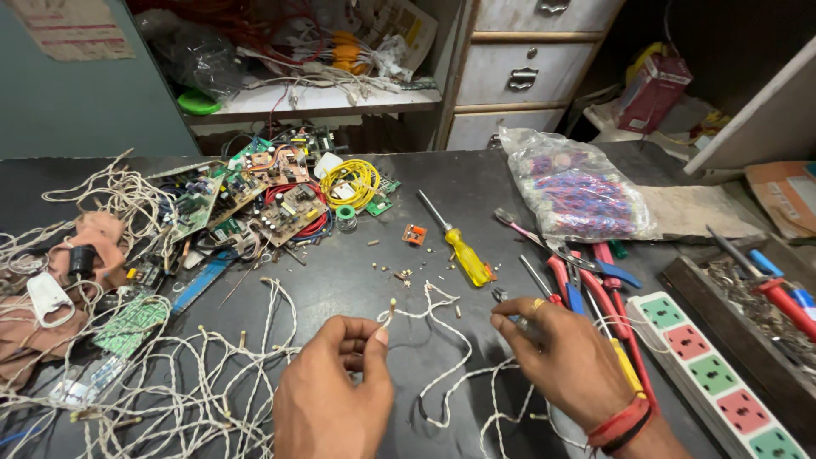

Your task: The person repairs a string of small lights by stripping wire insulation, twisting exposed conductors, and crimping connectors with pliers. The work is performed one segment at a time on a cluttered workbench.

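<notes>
Pinching white twisted wire (pixel 429 310), left hand (pixel 333 387) closed

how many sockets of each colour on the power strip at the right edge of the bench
On the power strip, visible sockets:
green sockets: 3
red sockets: 2
total: 5
The strip runs off the frame at the bottom, so more may be hidden.
</notes>
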